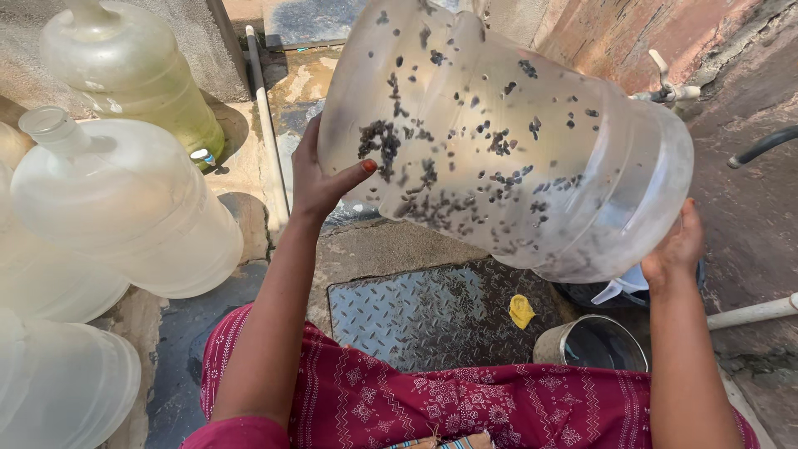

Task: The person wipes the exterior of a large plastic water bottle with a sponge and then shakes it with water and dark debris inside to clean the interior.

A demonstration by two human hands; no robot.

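One speckled jug (499,141) is held tilted at 12 o'clock: left hand (320,179) clasps its upper side, right hand (677,249) cups its base. Four jugs (125,199) crowd 9 o'clock; one bucket (592,342) sits at 5 o'clock beside open metal plate (432,312).

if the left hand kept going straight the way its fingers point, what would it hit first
The left hand already presses the large clear plastic jug speckled with dark bits; pushing on, it meets that jug wall first.

The neck of the large translucent plastic water jug speckled with dark grit (499,141) is cut off above the left hand (320,179), whose fingers lie hidden behind it.
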